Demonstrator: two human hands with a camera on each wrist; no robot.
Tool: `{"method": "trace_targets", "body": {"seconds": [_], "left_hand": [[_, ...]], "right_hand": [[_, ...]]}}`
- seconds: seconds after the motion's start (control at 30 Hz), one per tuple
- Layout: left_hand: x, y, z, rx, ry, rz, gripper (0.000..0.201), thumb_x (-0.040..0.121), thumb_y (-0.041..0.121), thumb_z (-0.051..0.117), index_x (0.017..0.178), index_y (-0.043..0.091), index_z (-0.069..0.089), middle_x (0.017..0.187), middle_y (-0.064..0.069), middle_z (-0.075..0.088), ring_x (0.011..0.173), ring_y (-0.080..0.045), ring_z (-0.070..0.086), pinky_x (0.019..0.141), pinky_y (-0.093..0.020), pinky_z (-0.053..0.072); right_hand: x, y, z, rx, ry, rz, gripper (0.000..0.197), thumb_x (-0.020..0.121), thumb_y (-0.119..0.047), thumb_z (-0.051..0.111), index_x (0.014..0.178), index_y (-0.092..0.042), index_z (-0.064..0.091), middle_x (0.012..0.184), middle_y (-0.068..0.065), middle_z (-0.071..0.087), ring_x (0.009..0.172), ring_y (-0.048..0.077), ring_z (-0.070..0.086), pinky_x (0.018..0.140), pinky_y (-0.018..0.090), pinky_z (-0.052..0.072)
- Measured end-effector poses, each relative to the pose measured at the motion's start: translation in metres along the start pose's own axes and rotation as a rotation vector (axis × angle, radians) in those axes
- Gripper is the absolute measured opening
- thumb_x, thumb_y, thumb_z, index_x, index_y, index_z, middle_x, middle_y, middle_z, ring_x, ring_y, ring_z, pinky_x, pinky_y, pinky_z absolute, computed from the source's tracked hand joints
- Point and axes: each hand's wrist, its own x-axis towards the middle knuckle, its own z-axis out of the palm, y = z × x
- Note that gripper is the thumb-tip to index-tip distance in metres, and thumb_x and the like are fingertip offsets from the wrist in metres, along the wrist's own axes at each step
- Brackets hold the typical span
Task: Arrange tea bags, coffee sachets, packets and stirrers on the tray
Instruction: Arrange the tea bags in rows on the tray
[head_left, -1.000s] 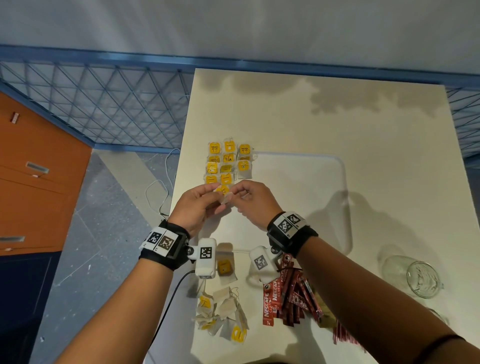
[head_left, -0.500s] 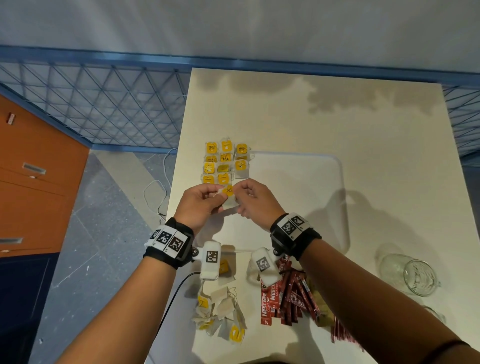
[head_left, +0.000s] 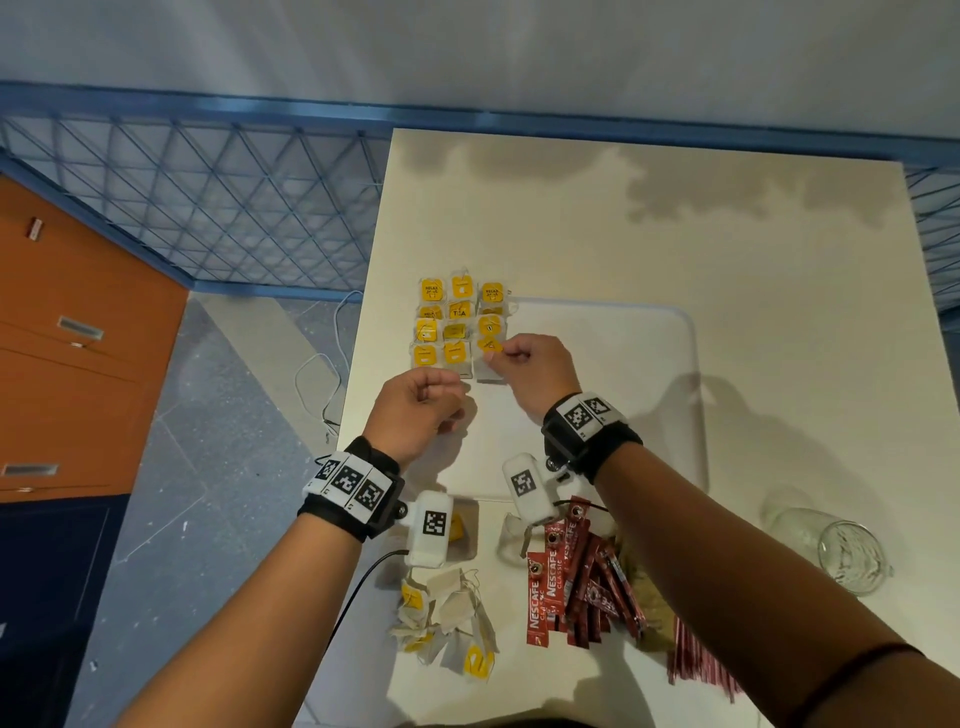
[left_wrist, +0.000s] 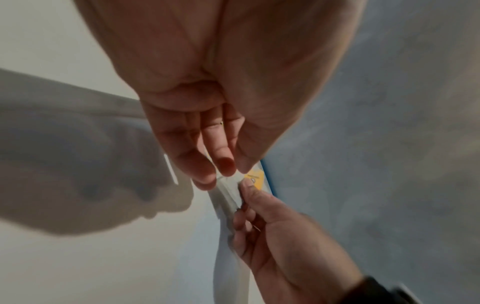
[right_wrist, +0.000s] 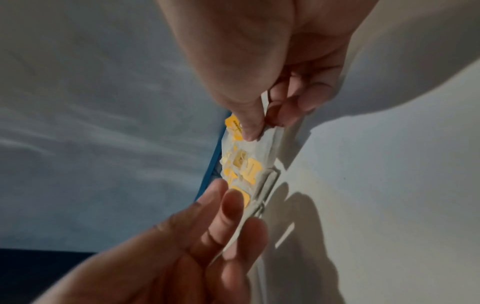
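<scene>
While loose tea bags (head_left: 447, 621), sachets (head_left: 576, 587) and stirrers (head_left: 698, 660) are lying nearest the person, waiting their turn off the tray (head_left: 623, 364), the left hand (head_left: 418, 410) is hovering just short of the rows, fingers loosely curled and holding nothing I can make out. Beyond it the right hand (head_left: 532, 366) is pinching a bag (head_left: 488, 345) by its yellow tag, probably lowering it to extend the right column of the grid (head_left: 457, 322) at the tray's far left corner.

Bare forearms; each wrist wears a black strap (head_left: 592, 441) bearing white black-patterned marker tags (head_left: 349, 480) — below hangs a white camera block (head_left: 430, 527), a dark cable (head_left: 363, 582) trailing from the left one.
</scene>
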Motion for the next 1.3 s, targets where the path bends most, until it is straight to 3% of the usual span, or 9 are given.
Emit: {"method": "trace_targets", "body": {"seconds": [0.1, 0.27, 0.37, 0.47, 0.7, 0.8, 0.93, 1.07, 1.3], "left_hand": [[-0.007, -0.006, 0.002, 0.045, -0.005, 0.006, 0.020, 0.090, -0.005, 0.065, 0.102, 0.010, 0.069, 0.099, -0.009, 0.078, 0.076, -0.022, 0.069, 0.064, -0.028, 0.056], [-0.019, -0.015, -0.003, 0.145, -0.007, 0.075, 0.016, 0.092, -0.002, 0.065, 0.103, 0.009, 0.069, 0.099, -0.008, 0.078, 0.074, -0.018, 0.067, 0.066, -0.026, 0.054], [-0.033, -0.018, -0.009, 0.288, -0.039, 0.152, 0.018, 0.093, 0.004, 0.065, 0.097, 0.021, 0.070, 0.097, 0.005, 0.078, 0.078, -0.015, 0.069, 0.078, -0.029, 0.057], [-0.053, -0.021, -0.017, 0.436, -0.071, 0.202, 0.022, 0.095, 0.012, 0.063, 0.093, 0.033, 0.069, 0.094, 0.014, 0.076, 0.080, -0.013, 0.071, 0.077, -0.025, 0.058], [-0.096, -0.044, -0.040, 0.722, -0.170, 0.202, 0.015, 0.097, 0.030, 0.063, 0.110, 0.036, 0.069, 0.102, 0.018, 0.070, 0.094, 0.003, 0.062, 0.084, -0.021, 0.049], [-0.114, -0.053, -0.046, 0.898, -0.210, 0.211, 0.036, 0.090, 0.046, 0.065, 0.124, 0.034, 0.062, 0.118, 0.015, 0.059, 0.110, -0.002, 0.055, 0.095, -0.022, 0.042], [-0.132, -0.070, -0.050, 0.952, -0.242, 0.110, 0.088, 0.065, 0.081, 0.065, 0.139, 0.036, 0.048, 0.136, 0.012, 0.041, 0.126, -0.009, 0.040, 0.106, -0.026, 0.038], [-0.145, -0.094, -0.047, 1.027, -0.276, 0.047, 0.111, 0.058, 0.082, 0.074, 0.150, 0.039, 0.030, 0.159, 0.001, 0.018, 0.147, -0.021, 0.018, 0.118, -0.039, 0.033], [-0.165, -0.112, -0.018, 1.312, -0.309, 0.210, 0.127, 0.051, 0.085, 0.071, 0.154, 0.035, 0.014, 0.158, -0.006, 0.007, 0.144, -0.029, 0.014, 0.109, -0.048, 0.042]], "right_hand": [[0.005, -0.003, 0.001, -0.126, -0.008, -0.003, 0.032, 0.088, -0.036, 0.078, 0.063, -0.020, 0.066, 0.067, -0.002, 0.068, 0.072, 0.025, 0.065, 0.076, 0.043, 0.058], [0.010, -0.003, 0.005, -0.240, 0.034, 0.023, 0.028, 0.088, -0.041, 0.074, 0.072, -0.028, 0.055, 0.079, -0.007, 0.067, 0.081, 0.025, 0.067, 0.079, 0.043, 0.058], [0.009, -0.007, 0.004, -0.270, 0.034, 0.021, 0.028, 0.091, -0.044, 0.069, 0.079, -0.028, 0.050, 0.081, -0.004, 0.065, 0.081, 0.027, 0.065, 0.079, 0.046, 0.057], [0.005, -0.013, -0.002, -0.264, 0.022, 0.019, 0.031, 0.094, -0.050, 0.064, 0.078, -0.030, 0.046, 0.085, -0.002, 0.065, 0.082, 0.029, 0.065, 0.080, 0.047, 0.057], [-0.047, -0.022, -0.021, -0.328, -0.171, -0.133, 0.017, 0.096, -0.045, 0.063, 0.094, -0.028, 0.063, 0.087, -0.009, 0.065, 0.079, 0.016, 0.063, 0.076, 0.036, 0.056], [-0.078, -0.023, -0.032, -0.463, -0.309, -0.238, 0.022, 0.098, -0.041, 0.062, 0.111, -0.024, 0.068, 0.100, -0.006, 0.067, 0.090, 0.014, 0.062, 0.084, 0.035, 0.053], [-0.120, -0.013, -0.042, -0.671, -0.508, -0.330, 0.031, 0.099, -0.048, 0.059, 0.120, -0.027, 0.067, 0.111, -0.008, 0.063, 0.099, 0.013, 0.062, 0.084, 0.031, 0.047], [-0.150, 0.006, -0.043, -0.804, -0.635, -0.343, 0.038, 0.097, -0.052, 0.061, 0.127, -0.029, 0.065, 0.121, -0.007, 0.059, 0.103, 0.016, 0.063, 0.080, 0.030, 0.042], [-0.176, 0.032, -0.027, -0.838, -0.674, -0.337, 0.045, 0.093, -0.041, 0.070, 0.134, -0.026, 0.061, 0.131, -0.001, 0.053, 0.107, 0.027, 0.064, 0.086, 0.039, 0.053]]}}
